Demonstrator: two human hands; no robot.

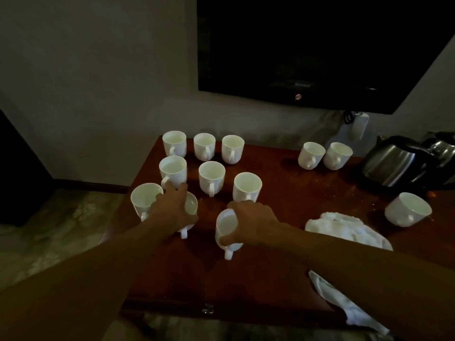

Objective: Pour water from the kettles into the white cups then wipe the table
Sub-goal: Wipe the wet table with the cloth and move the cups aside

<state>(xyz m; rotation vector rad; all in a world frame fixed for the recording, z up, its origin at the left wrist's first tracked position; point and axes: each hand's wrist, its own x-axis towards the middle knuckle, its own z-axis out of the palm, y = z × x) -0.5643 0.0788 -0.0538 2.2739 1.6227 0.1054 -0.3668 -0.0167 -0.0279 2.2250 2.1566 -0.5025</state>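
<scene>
Open table (246, 279) stretches to the near edge; the kettles (391, 163) stand far right. The left hand (172, 209) curls its fingers (172, 190) over the left cup (192, 205) near the left edge. The right hand (253, 223) wraps its fingers (236, 206) round the middle cup (225, 225).

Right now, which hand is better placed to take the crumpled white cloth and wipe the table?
The right hand. The crumpled white cloth lies just beside it on the brown wooden table; the left hand, gripping the left white cup, is farther off. First release the right white cup.
</scene>
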